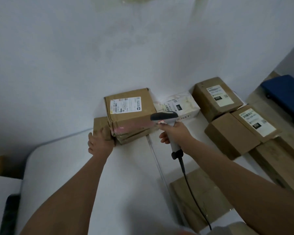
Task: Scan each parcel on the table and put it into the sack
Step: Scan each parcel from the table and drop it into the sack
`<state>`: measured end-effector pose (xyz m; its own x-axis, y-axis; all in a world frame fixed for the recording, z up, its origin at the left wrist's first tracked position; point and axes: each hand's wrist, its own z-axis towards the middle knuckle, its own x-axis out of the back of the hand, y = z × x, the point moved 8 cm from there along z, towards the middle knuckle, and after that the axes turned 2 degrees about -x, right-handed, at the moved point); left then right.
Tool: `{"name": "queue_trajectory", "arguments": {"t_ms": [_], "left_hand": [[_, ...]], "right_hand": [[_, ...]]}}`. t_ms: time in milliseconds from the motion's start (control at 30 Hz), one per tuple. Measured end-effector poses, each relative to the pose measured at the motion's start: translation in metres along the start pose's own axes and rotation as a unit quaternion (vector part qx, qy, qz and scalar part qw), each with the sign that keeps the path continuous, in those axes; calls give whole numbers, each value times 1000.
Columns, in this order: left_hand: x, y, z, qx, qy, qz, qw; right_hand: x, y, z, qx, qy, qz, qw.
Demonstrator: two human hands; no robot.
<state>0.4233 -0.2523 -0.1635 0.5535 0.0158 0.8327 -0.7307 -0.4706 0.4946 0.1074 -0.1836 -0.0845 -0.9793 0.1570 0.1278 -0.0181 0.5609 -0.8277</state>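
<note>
Here the left hand (100, 141) grips the near left corner of a flat cardboard parcel (102, 124) lying at the worktop's (71, 167) far edge, with a labelled box (129, 110) stacked on top. The right hand (173, 131) holds the scanner (165, 117) by its handle, its red light falling on the box's near side. More parcels (231, 133) crowd the far right corner. No sack can be made out.

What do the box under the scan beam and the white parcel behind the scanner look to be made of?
Box: plain brown cardboard, matte, with taped seams and a paper label. White parcel: probably thin glossy plastic wrap, since it looks creased and slightly shiny, but blur leaves this uncertain.
</note>
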Motion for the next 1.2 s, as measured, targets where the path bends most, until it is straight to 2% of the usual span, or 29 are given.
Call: {"name": "queue_trajectory", "arguments": {"t_ms": [67, 167, 333, 600, 700, 867, 1000, 1033, 1100, 1133, 1200], "left_hand": [[-11, -2, 16, 15, -36, 43, 998], [-23, -6, 35, 24, -44, 86, 995], [-31, -12, 45, 51, -48, 44, 997], [-25, -55, -24, 80, 60, -87, 991], [-15, -70, -60, 73, 93, -106, 987], [-25, -80, -88, -5, -68, -124, 990], [-37, -58, -125, -57, -177, -179, 966], [-43, -51, -135, -52, -220, -209, 951], [-58, -45, -151, 8, -298, -304, 905], [-65, -43, -158, 52, -323, -355, 876], [-77, -44, -166, 128, -326, -433, 831]], "right_hand": [[3, 3, 6, -5, 5, 4, 1000], [4, 12, 14, -20, 8, 4, 1000], [7, 27, 15, -43, 18, 3, 999], [4, 47, 2, -61, 15, 21, 998], [4, 56, -9, -62, 13, 29, 998], [13, 68, -33, -60, 24, 39, 997], [31, 80, -49, -55, 41, 56, 996], [36, 82, -53, -55, 45, 59, 996], [45, 88, -60, -59, 53, 64, 995], [49, 90, -64, -62, 55, 66, 994], [57, 95, -72, -64, 58, 73, 994]]}}
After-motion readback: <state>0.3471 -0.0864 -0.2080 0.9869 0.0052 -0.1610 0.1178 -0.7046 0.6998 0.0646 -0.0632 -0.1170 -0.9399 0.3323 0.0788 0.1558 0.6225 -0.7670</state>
